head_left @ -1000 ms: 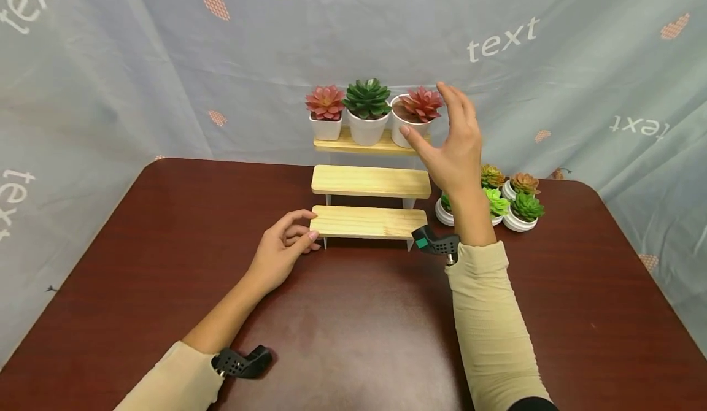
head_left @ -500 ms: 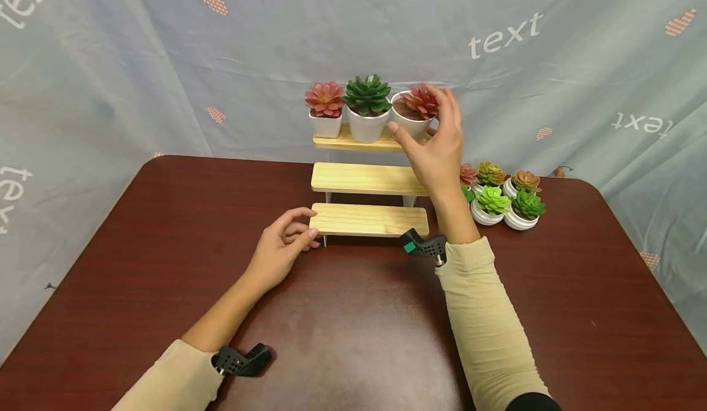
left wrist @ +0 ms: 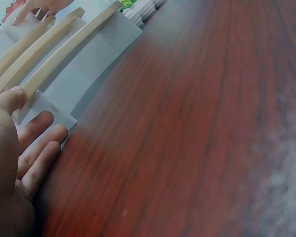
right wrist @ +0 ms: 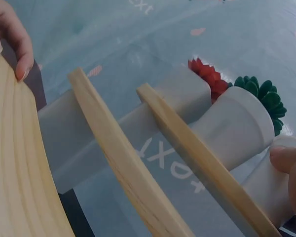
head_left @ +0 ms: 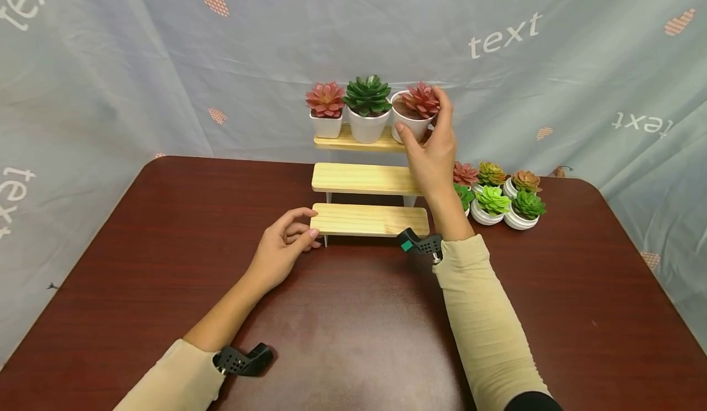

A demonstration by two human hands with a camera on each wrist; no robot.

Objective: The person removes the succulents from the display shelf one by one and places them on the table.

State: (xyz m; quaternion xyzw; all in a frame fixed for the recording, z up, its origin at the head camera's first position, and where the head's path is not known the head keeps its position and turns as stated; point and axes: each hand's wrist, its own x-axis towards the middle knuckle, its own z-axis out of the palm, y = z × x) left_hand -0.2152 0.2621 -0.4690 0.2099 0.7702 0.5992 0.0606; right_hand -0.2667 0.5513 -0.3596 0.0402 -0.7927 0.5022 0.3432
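Note:
A three-step wooden display stand [head_left: 367,219] with pale side legs stands at the table's back. On its top step are a red succulent in a square white pot [head_left: 324,126], a dark green succulent in a round white pot [head_left: 367,127], and, at the right end, a red succulent in a round white pot [head_left: 421,100]. My right hand [head_left: 432,159] holds that last pot, thumb at its front and fingers round its right side. My left hand [head_left: 276,254] pinches the left end of the lowest step between thumb and index finger; its other fingers [left wrist: 42,163] curl loosely below.
Right of the stand, several small succulents in ribbed white pots, such as a light green one [head_left: 491,202], stand close together, partly behind my right forearm. A grey-blue curtain [head_left: 265,61] hangs behind the dark red-brown table [head_left: 166,245].
My right hand has moved left and closed round the right-hand pot, its fingers coming in from apart. The left hand stays on the lowest step.

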